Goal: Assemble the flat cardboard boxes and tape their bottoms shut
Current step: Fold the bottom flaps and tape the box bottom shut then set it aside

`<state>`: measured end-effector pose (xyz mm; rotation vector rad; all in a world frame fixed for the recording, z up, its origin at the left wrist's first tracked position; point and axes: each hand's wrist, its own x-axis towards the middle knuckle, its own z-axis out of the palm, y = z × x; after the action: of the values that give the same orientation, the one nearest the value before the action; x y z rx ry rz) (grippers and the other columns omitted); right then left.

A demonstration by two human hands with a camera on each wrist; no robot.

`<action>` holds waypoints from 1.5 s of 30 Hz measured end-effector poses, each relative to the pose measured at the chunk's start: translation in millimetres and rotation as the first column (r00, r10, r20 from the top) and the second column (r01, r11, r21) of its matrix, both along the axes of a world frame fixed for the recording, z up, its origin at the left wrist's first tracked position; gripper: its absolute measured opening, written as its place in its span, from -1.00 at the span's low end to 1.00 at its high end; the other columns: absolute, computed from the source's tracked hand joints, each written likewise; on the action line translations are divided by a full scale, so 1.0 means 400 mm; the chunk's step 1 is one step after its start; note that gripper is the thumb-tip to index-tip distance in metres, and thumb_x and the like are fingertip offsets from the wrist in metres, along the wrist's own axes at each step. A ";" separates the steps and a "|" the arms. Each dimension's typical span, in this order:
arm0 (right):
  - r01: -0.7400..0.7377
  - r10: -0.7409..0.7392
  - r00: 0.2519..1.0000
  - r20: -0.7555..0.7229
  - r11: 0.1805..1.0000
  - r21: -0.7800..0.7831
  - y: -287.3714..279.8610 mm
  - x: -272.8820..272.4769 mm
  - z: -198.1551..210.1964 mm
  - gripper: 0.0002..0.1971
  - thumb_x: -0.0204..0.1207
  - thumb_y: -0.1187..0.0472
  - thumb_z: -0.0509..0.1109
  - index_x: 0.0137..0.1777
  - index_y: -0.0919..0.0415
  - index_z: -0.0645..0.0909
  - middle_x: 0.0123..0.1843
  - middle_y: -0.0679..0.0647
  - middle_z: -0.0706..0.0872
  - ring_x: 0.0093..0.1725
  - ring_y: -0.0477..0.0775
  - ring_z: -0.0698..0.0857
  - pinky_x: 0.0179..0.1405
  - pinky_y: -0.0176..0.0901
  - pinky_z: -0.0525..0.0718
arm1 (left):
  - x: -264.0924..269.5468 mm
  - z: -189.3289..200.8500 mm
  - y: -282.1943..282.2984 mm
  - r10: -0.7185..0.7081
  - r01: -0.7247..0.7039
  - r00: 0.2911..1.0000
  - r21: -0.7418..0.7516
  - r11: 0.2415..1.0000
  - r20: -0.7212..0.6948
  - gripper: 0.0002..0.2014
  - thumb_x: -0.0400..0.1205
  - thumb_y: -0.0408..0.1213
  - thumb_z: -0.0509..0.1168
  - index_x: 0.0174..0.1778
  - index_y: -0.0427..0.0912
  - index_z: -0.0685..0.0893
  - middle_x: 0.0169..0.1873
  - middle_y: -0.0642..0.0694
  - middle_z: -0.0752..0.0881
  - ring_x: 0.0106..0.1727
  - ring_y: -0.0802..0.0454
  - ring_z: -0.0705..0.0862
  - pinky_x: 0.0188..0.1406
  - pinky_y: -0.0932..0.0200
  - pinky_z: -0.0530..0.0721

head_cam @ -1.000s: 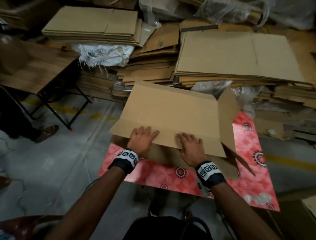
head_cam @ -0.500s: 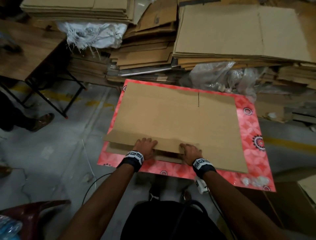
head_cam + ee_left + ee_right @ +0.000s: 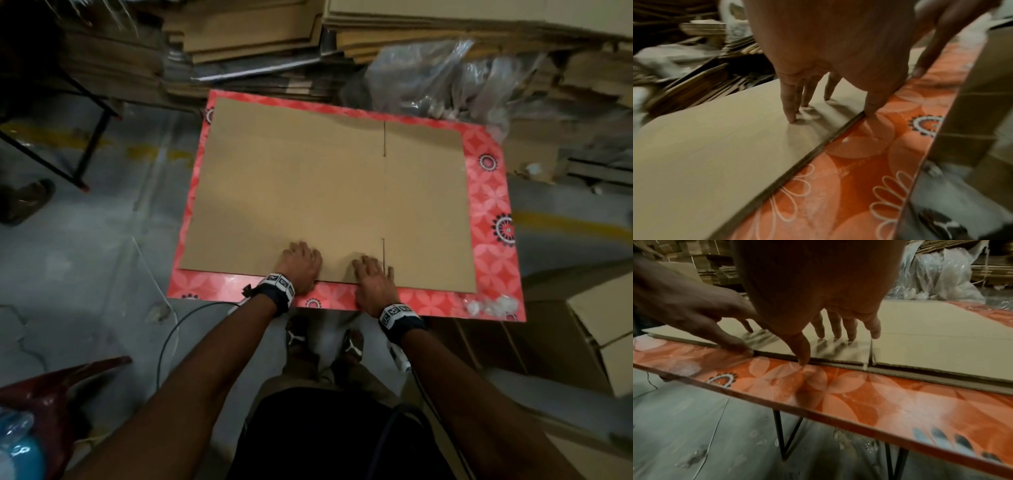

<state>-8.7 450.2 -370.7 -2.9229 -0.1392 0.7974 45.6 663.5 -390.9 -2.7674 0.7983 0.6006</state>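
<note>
Head view shows stacks of flat cardboard behind a red patterned table. On it lies the flat cardboard box, unfolded, covering most of the top. Left hand and right hand rest at its near edge, fingers straight and spread, tips pressing the board; both thumbs seem to touch the table just off the edge, though blur makes that uncertain.

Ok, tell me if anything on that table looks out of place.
Small whitish crumpled bits lie on the red table at its near right corner. Otherwise the flat cardboard box lies square, both hands resting on its near edge.
</note>
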 end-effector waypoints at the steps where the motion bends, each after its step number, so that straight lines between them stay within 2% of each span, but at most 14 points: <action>1: -0.008 0.008 1.000 0.000 1.000 -0.021 -0.006 -0.004 0.004 -0.21 0.55 0.28 0.30 0.78 0.17 0.12 0.82 0.23 0.09 0.80 0.31 0.05 0.68 0.55 -0.01 | 0.001 0.000 -0.006 -0.004 0.004 1.000 0.003 1.000 -0.014 -0.29 0.77 0.03 0.16 0.68 -0.42 0.17 0.57 -0.77 0.22 0.52 -0.73 0.39 0.30 -0.44 0.61; 5: 0.024 -0.019 0.999 0.042 0.994 -0.105 -0.036 -0.004 0.027 -0.17 0.50 0.29 0.36 0.77 0.05 0.13 0.79 0.15 0.18 0.75 0.45 0.13 0.66 0.58 0.07 | 0.006 0.035 -0.015 0.027 -0.026 0.996 0.008 1.000 -0.088 -0.24 0.75 0.06 0.20 0.69 -0.42 0.14 0.55 -0.79 0.21 0.52 -0.77 0.34 0.36 -0.56 0.53; 8: 0.033 -0.016 0.990 0.143 0.992 -0.120 -0.073 0.014 0.051 -0.14 0.38 0.34 0.47 0.69 -0.01 0.27 0.68 0.14 0.40 0.55 0.47 0.44 0.53 0.54 0.36 | 0.035 0.114 0.001 -0.005 0.000 0.998 -0.074 0.997 -0.067 -0.40 0.77 0.02 0.16 0.60 -0.34 0.30 0.43 -0.56 0.51 0.36 -0.54 0.60 0.26 -0.32 0.66; 12: 0.035 -0.003 0.953 0.302 0.994 -0.102 -0.102 0.069 0.137 -0.54 0.57 0.32 0.33 0.45 0.00 0.57 0.35 0.13 0.73 0.21 0.36 0.71 0.29 0.27 0.54 | 0.068 0.244 0.010 -0.044 0.040 0.998 -0.094 0.995 -0.033 -0.63 0.81 -0.08 0.08 0.45 -0.20 0.46 0.19 -0.30 0.76 0.19 -0.33 0.74 0.03 -0.07 0.63; 15: -0.010 0.051 0.932 0.358 0.993 -0.117 -0.122 0.102 0.222 -0.68 0.60 0.29 0.26 0.27 0.02 0.67 0.15 0.11 0.81 0.12 0.30 0.76 0.19 0.15 0.52 | 0.058 0.318 0.007 -0.015 0.016 1.000 -0.093 0.996 0.012 -0.66 0.82 -0.04 0.07 0.41 -0.15 0.47 0.14 -0.30 0.77 0.13 -0.33 0.75 -0.06 -0.06 0.58; 20: -0.040 0.106 0.866 0.488 0.989 -0.144 -0.156 0.161 0.370 -0.62 0.59 0.27 0.29 0.37 0.01 0.62 0.16 0.08 0.81 0.14 0.29 0.75 0.21 0.19 0.49 | 0.066 0.473 0.004 0.110 -0.067 0.983 -0.268 0.961 0.149 -0.60 0.79 0.09 0.10 0.37 -0.10 0.52 0.10 -0.27 0.78 0.11 -0.32 0.74 0.00 -0.12 0.62; 26: -0.033 0.120 0.751 0.650 0.989 -0.145 -0.198 0.256 0.583 -0.63 0.63 0.22 0.26 0.39 -0.07 0.61 0.20 0.07 0.80 0.23 0.29 0.72 0.26 0.20 0.45 | 0.131 0.676 0.018 0.196 -0.112 0.952 -0.325 0.939 0.237 -0.18 0.53 0.36 0.32 0.66 0.07 0.30 0.45 -0.20 0.61 0.44 -0.23 0.55 0.36 -0.20 0.54; 31: 0.027 0.079 0.683 0.726 0.991 -0.134 -0.250 0.310 0.743 -0.62 0.67 0.16 0.30 0.45 -0.13 0.60 0.20 0.15 0.82 0.22 0.30 0.76 0.43 0.22 0.39 | 0.141 0.786 0.023 0.030 0.038 0.907 -0.152 0.988 0.421 0.64 -0.10 0.61 0.40 0.80 0.03 -0.32 0.79 -0.25 -0.05 0.77 -0.25 0.04 0.71 -0.41 0.01; 33: 0.048 0.076 0.669 0.739 0.988 -0.145 -0.270 0.324 0.798 -0.64 0.69 0.10 0.31 0.47 -0.10 0.59 0.24 0.17 0.80 0.27 0.30 0.73 0.46 0.27 0.39 | 0.141 0.813 0.018 -0.008 0.032 0.874 -0.042 0.999 0.485 0.79 -0.19 0.54 0.54 0.74 -0.03 -0.49 0.77 -0.29 -0.32 0.78 -0.36 -0.13 0.69 -0.50 -0.09; 35: 0.070 0.063 0.644 0.762 0.988 -0.140 -0.288 0.330 0.848 -0.70 0.71 0.05 0.29 0.41 -0.07 0.61 0.20 0.17 0.80 0.23 0.29 0.74 0.41 0.28 0.42 | 0.145 0.820 0.013 -0.028 0.016 0.831 0.026 1.000 0.555 0.83 -0.19 0.45 0.63 0.74 -0.10 -0.49 0.75 -0.35 -0.37 0.76 -0.47 -0.19 0.68 -0.50 -0.09; 39: 0.076 0.083 0.587 0.805 0.985 -0.157 -0.326 0.328 0.921 -0.73 0.73 0.01 0.26 0.37 -0.09 0.61 0.19 0.06 0.82 0.17 0.24 0.76 0.31 0.22 0.42 | 0.145 0.845 -0.012 0.002 0.033 0.723 -0.037 0.999 0.691 0.49 0.18 0.01 0.65 0.80 -0.20 -0.30 0.75 -0.47 -0.12 0.71 -0.50 0.13 0.68 -0.38 0.17; 41: 0.060 0.099 0.570 0.816 0.985 -0.161 -0.350 0.324 0.949 -0.76 0.74 0.03 0.26 0.34 -0.06 0.61 0.21 0.03 0.81 0.17 0.24 0.74 0.27 0.22 0.41 | 0.155 0.882 -0.032 0.026 0.083 0.678 -0.113 0.990 0.734 0.16 0.36 -0.19 0.48 0.81 -0.27 -0.05 0.65 -0.44 0.32 0.51 -0.42 0.44 0.51 -0.24 0.46; 43: 0.064 0.114 0.564 0.818 0.982 -0.180 -0.373 0.318 0.975 -0.76 0.74 0.04 0.24 0.34 -0.07 0.60 0.22 0.00 0.80 0.17 0.24 0.73 0.26 0.21 0.40 | 0.180 0.931 -0.052 0.058 0.081 0.687 -0.156 0.984 0.724 -0.08 0.46 -0.17 0.44 0.76 -0.23 0.25 0.39 -0.28 0.62 0.25 -0.27 0.60 0.23 -0.13 0.59; 45: 0.076 0.122 0.555 0.823 0.977 -0.197 -0.395 0.311 0.995 -0.76 0.74 0.03 0.24 0.34 -0.08 0.60 0.22 -0.02 0.80 0.16 0.23 0.74 0.25 0.22 0.40 | 0.201 0.988 -0.079 0.126 0.064 0.752 -0.261 0.963 0.647 -0.37 0.54 -0.15 0.47 0.57 -0.10 0.53 0.24 -0.19 0.72 0.19 -0.25 0.65 0.13 -0.15 0.63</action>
<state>115.6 292.3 27.4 -3.2150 -0.1675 -0.7222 126.1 631.8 4.5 -2.8982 0.6875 -0.5330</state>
